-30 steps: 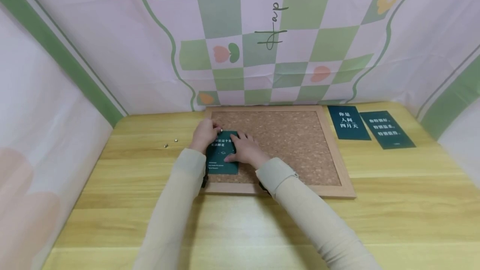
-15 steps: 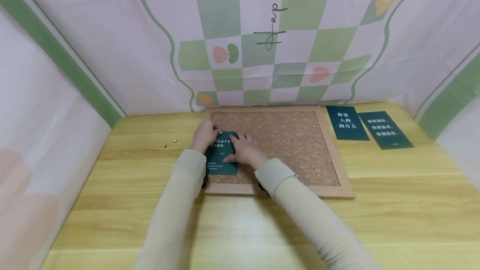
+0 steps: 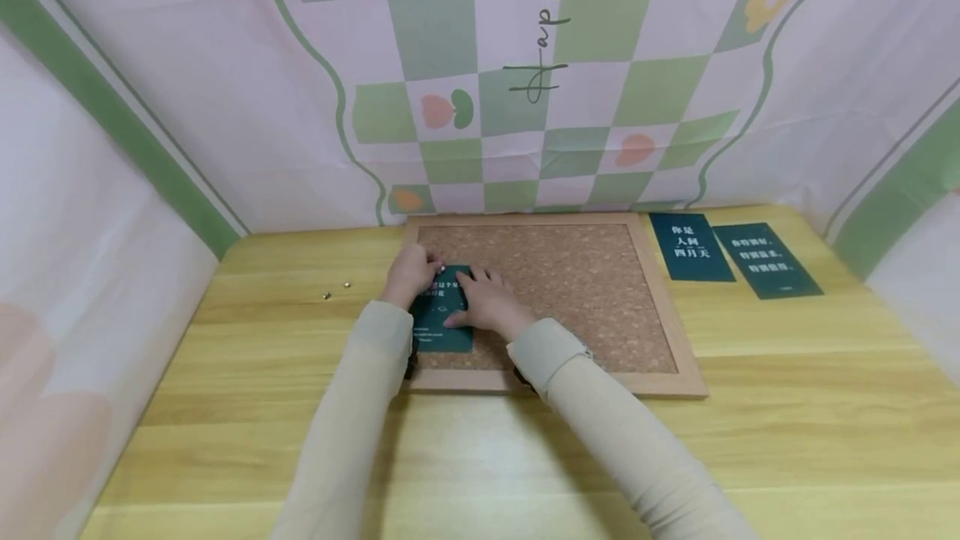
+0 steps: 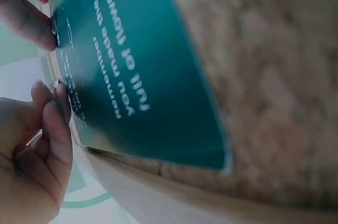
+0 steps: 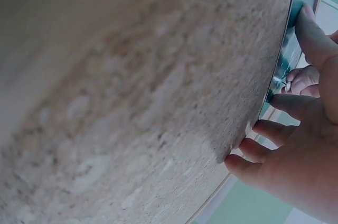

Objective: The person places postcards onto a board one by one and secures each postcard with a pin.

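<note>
A dark green card (image 3: 447, 338) with white print lies on the left part of a wood-framed corkboard (image 3: 585, 298). My left hand (image 3: 408, 275) pinches a small silver pushpin (image 5: 288, 85) between thumb and fingers, over the card's upper part. Its thin needle shows in the right wrist view, pointing toward the card. With fingers spread, my right hand (image 3: 491, 302) presses on the card's right side, thumb and index finger on the card and the other fingertips on the cork. My left hand covers the card's upper left corner in the head view.
Two loose pushpins (image 3: 326, 296) lie on the wooden table (image 3: 247, 407) left of the board. Right of it lie two more green cards, one near the frame (image 3: 693, 265) and another beyond it (image 3: 772, 273). A patterned cloth (image 3: 517, 165) hangs behind.
The head view has shifted slightly. Both hands stay almost in place at the card, the left still pinching the pushpin and the right still pressing.
</note>
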The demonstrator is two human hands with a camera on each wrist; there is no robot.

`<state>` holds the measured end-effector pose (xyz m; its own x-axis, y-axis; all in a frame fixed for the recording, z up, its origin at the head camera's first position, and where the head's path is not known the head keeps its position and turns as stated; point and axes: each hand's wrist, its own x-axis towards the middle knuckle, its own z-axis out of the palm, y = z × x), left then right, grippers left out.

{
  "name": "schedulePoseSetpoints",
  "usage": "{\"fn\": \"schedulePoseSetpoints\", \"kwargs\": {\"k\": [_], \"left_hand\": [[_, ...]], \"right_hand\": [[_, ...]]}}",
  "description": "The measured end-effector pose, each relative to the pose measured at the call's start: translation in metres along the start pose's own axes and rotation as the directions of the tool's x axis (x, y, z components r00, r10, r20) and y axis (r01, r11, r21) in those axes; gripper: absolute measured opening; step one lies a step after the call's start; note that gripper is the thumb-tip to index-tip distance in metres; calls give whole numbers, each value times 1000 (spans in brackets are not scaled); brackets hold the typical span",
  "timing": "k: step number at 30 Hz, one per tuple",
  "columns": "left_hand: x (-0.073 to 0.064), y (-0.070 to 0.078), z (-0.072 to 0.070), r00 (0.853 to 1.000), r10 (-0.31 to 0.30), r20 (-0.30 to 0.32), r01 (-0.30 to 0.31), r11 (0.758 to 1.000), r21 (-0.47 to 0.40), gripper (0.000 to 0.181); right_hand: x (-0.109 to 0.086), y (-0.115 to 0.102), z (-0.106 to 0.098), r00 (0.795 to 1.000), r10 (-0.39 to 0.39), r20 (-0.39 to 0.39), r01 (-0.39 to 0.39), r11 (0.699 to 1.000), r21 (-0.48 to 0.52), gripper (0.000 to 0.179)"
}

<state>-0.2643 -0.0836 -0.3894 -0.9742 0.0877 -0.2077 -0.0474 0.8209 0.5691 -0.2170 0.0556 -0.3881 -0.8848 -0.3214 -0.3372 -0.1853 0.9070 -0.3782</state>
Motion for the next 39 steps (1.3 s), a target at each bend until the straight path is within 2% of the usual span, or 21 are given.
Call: {"fn": "schedulePoseSetpoints", "kwargs": {"k": [6,14,17,21,32,39], "left_hand": [[0,-2,0,1000,-10,0,10,1000,-21,25],[0,-6,-1,1000,-22,-8,20,990,-143,23],[0,-9,-1,999,-45,-4,43,974,-224,23],[0,-13,0,996,-89,11,88,941,-328,24],[-1,-13,-1,997,-80,13,80,950,-301,26],[2,-15,-1,999,-50,2,49,966,-255,30]], "right_hand": [[1,-1,1,1000,-3,-2,3,1000,-4,85],[1,-2,1,1000,-3,-11,3,1000,11,85],[0,-2,2,1000,-1,-8,1,1000,7,85],[1,-2,3,1000,7,-3,-7,1000,3,85],[1,0,3,1000,16,0,-16,1000,10,86],[1,-1,2,1000,17,2,-17,1000,11,86]]}}
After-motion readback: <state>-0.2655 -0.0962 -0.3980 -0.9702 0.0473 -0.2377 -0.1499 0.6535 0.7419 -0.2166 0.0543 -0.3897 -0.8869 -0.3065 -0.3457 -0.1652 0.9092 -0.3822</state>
